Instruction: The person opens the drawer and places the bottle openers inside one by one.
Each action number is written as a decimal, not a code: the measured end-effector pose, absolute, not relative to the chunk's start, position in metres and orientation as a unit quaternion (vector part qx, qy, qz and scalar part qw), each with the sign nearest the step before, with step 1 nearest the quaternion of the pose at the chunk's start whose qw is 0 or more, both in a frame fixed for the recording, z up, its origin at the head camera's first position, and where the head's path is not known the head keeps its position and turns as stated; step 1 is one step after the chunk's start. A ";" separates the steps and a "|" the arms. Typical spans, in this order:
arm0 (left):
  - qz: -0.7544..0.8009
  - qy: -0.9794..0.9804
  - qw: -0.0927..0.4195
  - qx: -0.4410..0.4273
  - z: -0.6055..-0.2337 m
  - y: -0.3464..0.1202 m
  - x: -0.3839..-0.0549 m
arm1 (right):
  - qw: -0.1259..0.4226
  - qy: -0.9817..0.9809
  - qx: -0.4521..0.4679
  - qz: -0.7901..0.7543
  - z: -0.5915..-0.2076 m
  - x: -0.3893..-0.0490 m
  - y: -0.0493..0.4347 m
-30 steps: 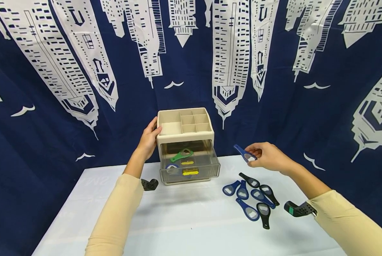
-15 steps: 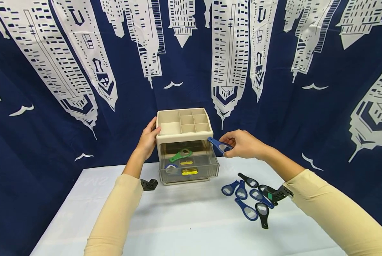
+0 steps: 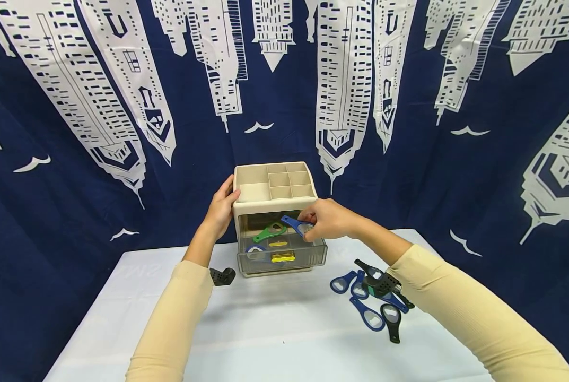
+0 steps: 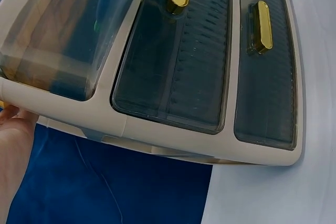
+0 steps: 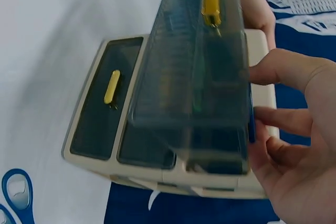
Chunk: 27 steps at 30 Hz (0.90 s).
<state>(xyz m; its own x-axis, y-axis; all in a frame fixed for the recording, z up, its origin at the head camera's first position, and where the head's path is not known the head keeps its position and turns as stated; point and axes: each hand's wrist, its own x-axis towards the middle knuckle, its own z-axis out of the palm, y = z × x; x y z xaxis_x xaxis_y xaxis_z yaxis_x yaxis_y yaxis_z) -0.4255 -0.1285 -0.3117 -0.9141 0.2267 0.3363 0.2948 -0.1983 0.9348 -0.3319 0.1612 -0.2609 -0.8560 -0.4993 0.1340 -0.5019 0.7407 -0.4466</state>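
Observation:
A cream drawer organizer (image 3: 276,203) stands at the back of the table, its clear top drawer (image 3: 313,258) pulled out. My left hand (image 3: 219,209) holds the organizer's left side, thumb over the top rim. Above the drawer, my right hand (image 3: 334,218) pinches a blue bottle opener (image 3: 291,223) by its round head, handle pointing left. Inside the drawer lie a green bottle opener (image 3: 270,232) and a blue-rimmed one (image 3: 256,250). The right wrist view shows the held opener only as a thin blue edge behind the drawer wall.
Several blue and black bottle openers, including a black one (image 3: 392,322), lie on the white table (image 3: 246,339) at right, partly hidden by the right wrist camera (image 3: 382,285). Lower drawers with gold handles (image 4: 263,26) are closed. A dark blue curtain (image 3: 193,148) hangs behind.
My right hand has carried the blue bottle opener leftward from above the right side of the table to over the open drawer. The left hand has stayed on the organizer.

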 end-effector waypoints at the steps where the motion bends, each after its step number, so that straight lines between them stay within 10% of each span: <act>1: -0.746 -0.633 0.023 -0.207 -0.312 -0.129 -0.425 | 0.003 -0.935 0.268 0.234 -0.261 -0.333 0.157; 13: -0.738 -0.639 0.024 -0.216 -0.311 -0.130 -0.425 | 0.154 -0.947 0.244 0.139 -0.263 -0.331 0.135; 27: -0.737 -0.643 0.022 -0.208 -0.310 -0.129 -0.424 | 0.164 -0.931 0.249 0.211 -0.263 -0.312 0.169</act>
<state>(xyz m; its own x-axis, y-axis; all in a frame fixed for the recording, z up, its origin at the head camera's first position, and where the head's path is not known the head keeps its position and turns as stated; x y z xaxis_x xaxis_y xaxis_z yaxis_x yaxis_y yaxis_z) -0.4243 -0.1292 -0.3104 -0.9125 0.2347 0.3351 0.3002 -0.1724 0.9382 -0.3121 0.1688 -0.2626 -0.8216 -0.3946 0.4115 -0.5336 0.7864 -0.3113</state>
